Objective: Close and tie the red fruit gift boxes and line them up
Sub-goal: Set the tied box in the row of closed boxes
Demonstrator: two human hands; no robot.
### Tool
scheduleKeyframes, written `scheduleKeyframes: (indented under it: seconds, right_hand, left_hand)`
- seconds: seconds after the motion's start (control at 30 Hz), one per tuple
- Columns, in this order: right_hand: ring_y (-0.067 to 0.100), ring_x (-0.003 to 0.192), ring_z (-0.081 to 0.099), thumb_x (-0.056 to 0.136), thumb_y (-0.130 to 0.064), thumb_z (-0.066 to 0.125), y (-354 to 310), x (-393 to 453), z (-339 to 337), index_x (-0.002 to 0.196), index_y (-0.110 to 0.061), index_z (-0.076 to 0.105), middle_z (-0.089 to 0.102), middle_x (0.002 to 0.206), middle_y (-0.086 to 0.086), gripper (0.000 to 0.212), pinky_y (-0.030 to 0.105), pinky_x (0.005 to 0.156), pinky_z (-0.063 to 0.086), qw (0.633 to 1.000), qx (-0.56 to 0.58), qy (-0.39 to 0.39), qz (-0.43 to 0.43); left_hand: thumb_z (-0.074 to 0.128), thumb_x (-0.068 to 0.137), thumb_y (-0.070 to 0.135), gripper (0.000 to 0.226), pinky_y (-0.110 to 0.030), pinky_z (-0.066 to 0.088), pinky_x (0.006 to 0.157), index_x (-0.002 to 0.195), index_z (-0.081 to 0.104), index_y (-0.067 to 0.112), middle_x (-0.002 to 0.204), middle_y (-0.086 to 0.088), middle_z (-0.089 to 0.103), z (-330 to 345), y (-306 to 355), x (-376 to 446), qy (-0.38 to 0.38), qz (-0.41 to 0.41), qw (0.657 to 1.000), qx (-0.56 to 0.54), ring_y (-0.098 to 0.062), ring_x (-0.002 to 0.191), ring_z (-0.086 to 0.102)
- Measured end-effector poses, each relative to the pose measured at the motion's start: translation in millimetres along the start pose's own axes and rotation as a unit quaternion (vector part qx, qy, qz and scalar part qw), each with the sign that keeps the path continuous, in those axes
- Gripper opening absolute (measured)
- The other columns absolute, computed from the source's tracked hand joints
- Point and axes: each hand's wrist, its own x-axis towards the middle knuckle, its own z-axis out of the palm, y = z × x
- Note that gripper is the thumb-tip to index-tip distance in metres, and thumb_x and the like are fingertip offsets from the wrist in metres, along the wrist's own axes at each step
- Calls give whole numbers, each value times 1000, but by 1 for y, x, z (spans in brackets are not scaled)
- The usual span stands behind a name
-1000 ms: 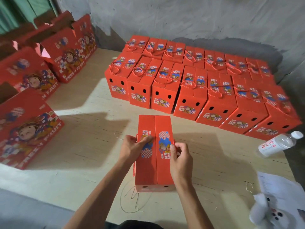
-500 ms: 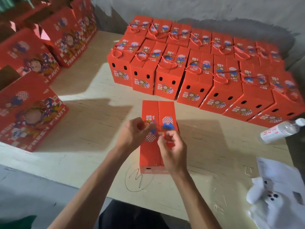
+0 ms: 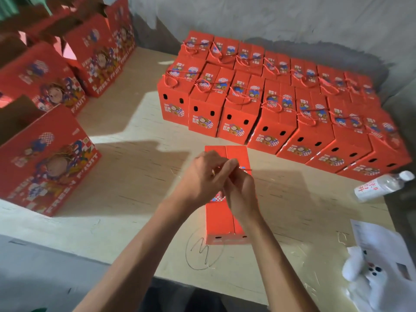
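Both hands meet over the middle of the red box [image 3: 219, 218] that stands on the table [image 3: 139, 176] straight ahead of me. My left hand [image 3: 202, 176] comes in from the left with its fingers curled, the thumb and fingertips pinching a thin red cord [image 3: 244, 168] that runs off to the right across the lid. My right hand [image 3: 242, 194] sits just beside and partly under the left one, fingers curled inward too; I cannot tell exactly what it grips, though it appears to hold the same cord where the two hands touch. The box has its two top flaps shut, the seam running down the centre away from me, and two small dark holes show on its near end face.

Beyond it, near the wall, I see the rows of finished boxes [image 3: 276, 122], packed side by side, each with a red cord looped on top and holes in its front face. On the left, larger cartons [image 3: 47, 158] with printed pictures stand along the table edge, some with flaps up. To the right lies a plastic water bottle [image 3: 382, 186] on its side, well apart from the box, and nearer me a sheet of paper [image 3: 378, 239] with a white plush toy [image 3: 371, 282] resting against it. A pencilled circle [image 3: 203, 249] is drawn on the table just before the box.
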Motion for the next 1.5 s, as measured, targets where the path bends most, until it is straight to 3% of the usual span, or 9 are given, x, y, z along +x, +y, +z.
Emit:
scheduleKeyframes:
  seconds: [0.13, 0.23, 0.3, 0.47, 0.67, 0.8, 1.03, 1.3, 1.5]
  right_hand:
    - [17, 60, 48, 90, -30, 61, -23, 18, 30, 70, -12, 64, 55, 61, 7, 27, 32, 54, 39, 999, 34, 26, -1]
    - [19, 58, 40, 87, -28, 58, -37, 32, 57, 70, 4, 46, 43, 60, 13, 39, 31, 53, 33, 999, 10, 25, -22]
    - [21, 60, 38, 85, -24, 55, -48, 41, 78, 69, 4, 39, 38, 61, 12, 36, 34, 57, 35, 998, 19, 63, -16]
    - [32, 70, 18, 82, -22, 51, -69, 65, 130, 71, 4, 34, 22, 72, 16, 33, 38, 63, 28, 991, 78, 106, 1]
    - [20, 58, 30, 82, -26, 54, -91, 98, 199, 64, -20, 36, 32, 65, 4, 26, 42, 68, 36, 994, 89, 60, -28]
    - [21, 57, 34, 83, -19, 53, -105, 134, 238, 63, -19, 40, 35, 62, 2, 23, 46, 70, 34, 994, 102, 13, -42]
    - [18, 56, 36, 85, -14, 52, -126, 210, 286, 63, -20, 40, 38, 59, -3, 26, 28, 58, 39, 988, 117, -76, -66]
    - [19, 58, 39, 88, -14, 51, -134, 319, 317, 63, -18, 39, 40, 60, -1, 29, 42, 70, 40, 985, 103, -121, -70]
    - [21, 62, 43, 84, -19, 56, -125, 421, 324, 59, -22, 44, 45, 59, -2, 27, 38, 68, 41, 988, 69, -124, -59]
  left_hand:
    - [53, 106, 26, 27, -28, 51, 74, 93, 74, 13, 86, -2, 68, -30, -10, -10, 19, -6, 997, -71, -10, 94, 61]
    - [52, 106, 26, 18, -30, 57, 79, 120, 61, 18, 98, 6, 72, -65, -27, -15, 47, -38, 982, -177, -12, 96, 69]
    - [51, 106, 28, 16, -33, 57, 80, 118, 57, 20, 102, 7, 71, -92, -45, -11, 28, -71, 978, -193, -10, 95, 70]
    - [65, 96, 28, 38, -36, 45, 100, 131, 59, 15, 125, -1, 64, -134, -102, -21, -71, -23, 997, -3, -16, 115, 58]
    - [59, 97, 45, 57, -38, 45, 108, 146, 52, 16, 142, -1, 58, -158, -139, -30, 96, -5, 969, 226, -22, 129, 54]
    - [61, 97, 37, 61, -42, 43, 111, 150, 47, 11, 146, -9, 56, -176, -160, -11, 154, -30, 950, 270, -27, 135, 52]
    - [62, 97, 39, 63, -45, 47, 108, 147, 48, 4, 142, -16, 58, -204, -188, 47, 230, -96, 917, 312, -33, 131, 55]
    - [55, 101, 39, 64, -47, 37, 114, 153, 38, 6, 151, -15, 48, -233, -236, 144, 221, -152, 907, 325, -34, 139, 44]
    - [57, 96, 32, 64, -45, 36, 113, 152, 39, 7, 150, -14, 49, -242, -281, 235, 211, -151, 907, 330, -34, 138, 45]
